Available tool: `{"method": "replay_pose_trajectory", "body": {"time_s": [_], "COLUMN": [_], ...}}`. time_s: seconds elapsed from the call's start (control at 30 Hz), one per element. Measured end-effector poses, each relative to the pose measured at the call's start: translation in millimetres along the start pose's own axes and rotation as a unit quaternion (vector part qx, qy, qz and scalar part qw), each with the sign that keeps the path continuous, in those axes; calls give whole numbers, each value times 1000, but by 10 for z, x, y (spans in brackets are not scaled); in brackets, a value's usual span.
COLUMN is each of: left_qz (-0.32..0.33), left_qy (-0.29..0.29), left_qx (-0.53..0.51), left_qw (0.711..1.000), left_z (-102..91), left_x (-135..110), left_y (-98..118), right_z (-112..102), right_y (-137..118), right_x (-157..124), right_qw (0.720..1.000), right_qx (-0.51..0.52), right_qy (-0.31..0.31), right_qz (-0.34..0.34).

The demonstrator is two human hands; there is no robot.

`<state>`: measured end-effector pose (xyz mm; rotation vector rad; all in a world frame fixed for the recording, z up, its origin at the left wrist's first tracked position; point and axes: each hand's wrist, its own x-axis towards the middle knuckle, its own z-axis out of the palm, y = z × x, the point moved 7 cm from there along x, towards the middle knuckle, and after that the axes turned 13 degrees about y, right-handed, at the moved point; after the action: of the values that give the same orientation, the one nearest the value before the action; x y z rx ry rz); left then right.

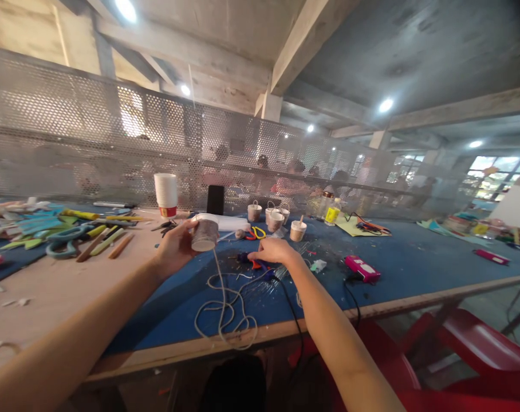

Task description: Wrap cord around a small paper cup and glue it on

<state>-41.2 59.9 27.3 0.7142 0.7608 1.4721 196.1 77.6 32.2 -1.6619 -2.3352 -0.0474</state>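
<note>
My left hand is closed around a small cup, held tilted above the table with its base toward me. A thin grey cord hangs from the cup and lies in loose loops on the blue tabletop. My right hand reaches down with its fingers curled onto a blue and orange tool that looks like a hot glue gun. A black cable runs from this tool over the table's front edge. My fingers partly cover the tool.
Behind my hands stand several small cups, yellow-and-red-handled scissors, a dark phone and stacked paper cups. Blue-handled scissors and clay sticks lie left. A magenta box sits right. A perforated screen backs the table.
</note>
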Motion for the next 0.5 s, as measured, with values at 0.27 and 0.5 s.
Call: {"method": "replay_pose_trajectory", "body": {"time_s": [0.27,0.5], "left_qz": [13,6], "left_qy": [21,24], "left_qx": [-8,-30], "left_qw": [1000,999], "left_z": [-8,-36], "left_x": [-14,-18], "left_y": [21,44], "right_z": [38,-170], "right_y": [119,182], "right_x": [-79,-64], "right_qw": [994,996], "right_qx": [-34,-14], "right_qy": [-93,64], "right_qz": [35,66]}}
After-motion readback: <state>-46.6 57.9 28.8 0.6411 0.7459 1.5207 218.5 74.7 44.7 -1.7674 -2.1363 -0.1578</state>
